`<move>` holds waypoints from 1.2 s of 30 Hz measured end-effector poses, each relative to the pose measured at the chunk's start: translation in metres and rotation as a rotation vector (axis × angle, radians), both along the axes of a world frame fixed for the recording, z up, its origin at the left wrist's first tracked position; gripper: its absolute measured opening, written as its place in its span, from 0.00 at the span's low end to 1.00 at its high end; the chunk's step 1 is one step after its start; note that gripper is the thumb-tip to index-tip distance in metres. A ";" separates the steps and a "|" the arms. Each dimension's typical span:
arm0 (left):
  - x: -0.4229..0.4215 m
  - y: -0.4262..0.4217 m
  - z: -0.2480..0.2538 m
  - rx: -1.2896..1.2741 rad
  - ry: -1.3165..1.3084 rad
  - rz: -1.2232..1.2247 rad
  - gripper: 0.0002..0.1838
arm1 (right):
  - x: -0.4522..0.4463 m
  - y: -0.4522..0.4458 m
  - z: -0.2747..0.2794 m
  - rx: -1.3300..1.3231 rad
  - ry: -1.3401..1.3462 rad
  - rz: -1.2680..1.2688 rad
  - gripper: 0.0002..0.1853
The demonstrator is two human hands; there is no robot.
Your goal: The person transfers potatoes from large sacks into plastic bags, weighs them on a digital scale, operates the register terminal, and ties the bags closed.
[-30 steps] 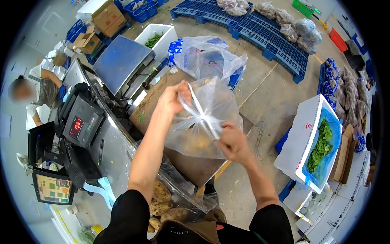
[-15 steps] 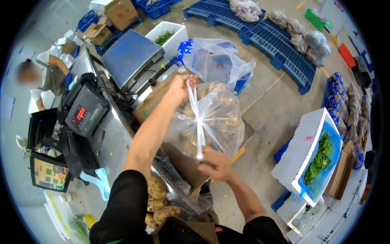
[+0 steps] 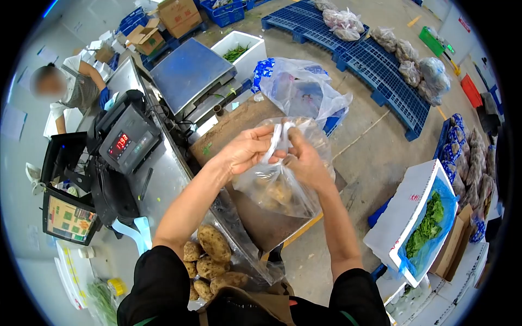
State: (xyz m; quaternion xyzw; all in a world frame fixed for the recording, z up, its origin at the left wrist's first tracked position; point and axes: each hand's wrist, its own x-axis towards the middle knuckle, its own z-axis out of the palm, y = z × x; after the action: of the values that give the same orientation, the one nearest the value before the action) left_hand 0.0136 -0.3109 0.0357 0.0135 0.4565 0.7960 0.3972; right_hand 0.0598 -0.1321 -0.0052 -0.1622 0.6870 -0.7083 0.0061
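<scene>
Left hand (image 3: 247,149): pinching the white, twisted neck of the clear plastic bag (image 3: 291,198) between thumb and fingers.
Right hand (image 3: 309,165): gripping the same neck just beside, thumb and fingers curling closely around it.
Clear plastic bag: sitting on the brown table (image 3: 253,220), bulging with yellowish lumps.
Knot: apparently being worked now, looping the twisted plastic; seemingly calling for pulling both ends snug without tearing.
Potatoes (image 3: 213,243): lying loose near the dark sleeve (image 3: 157,282).

Earlier apart, the left hand (image 3: 250,150) and right hand (image 3: 306,162) now meet atop the clear bag (image 3: 278,195).
</scene>
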 end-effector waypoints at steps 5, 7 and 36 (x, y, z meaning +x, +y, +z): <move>-0.015 0.012 -0.013 -0.489 0.292 0.017 0.16 | 0.000 0.003 -0.003 -0.123 -0.212 -0.131 0.34; -0.035 0.011 -0.023 -0.591 0.354 0.149 0.13 | 0.011 0.006 -0.013 -0.007 -0.347 -0.196 0.26; 0.076 -0.174 0.018 -0.819 0.785 0.122 0.24 | 0.128 -0.008 -0.062 0.609 -0.122 -0.352 0.19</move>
State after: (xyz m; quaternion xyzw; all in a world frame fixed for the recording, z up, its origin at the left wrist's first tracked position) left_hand 0.0893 -0.4853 0.0540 0.1265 0.8412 0.5109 0.1238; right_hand 0.1882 -0.1397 -0.0674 0.0105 0.8824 -0.4696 -0.0273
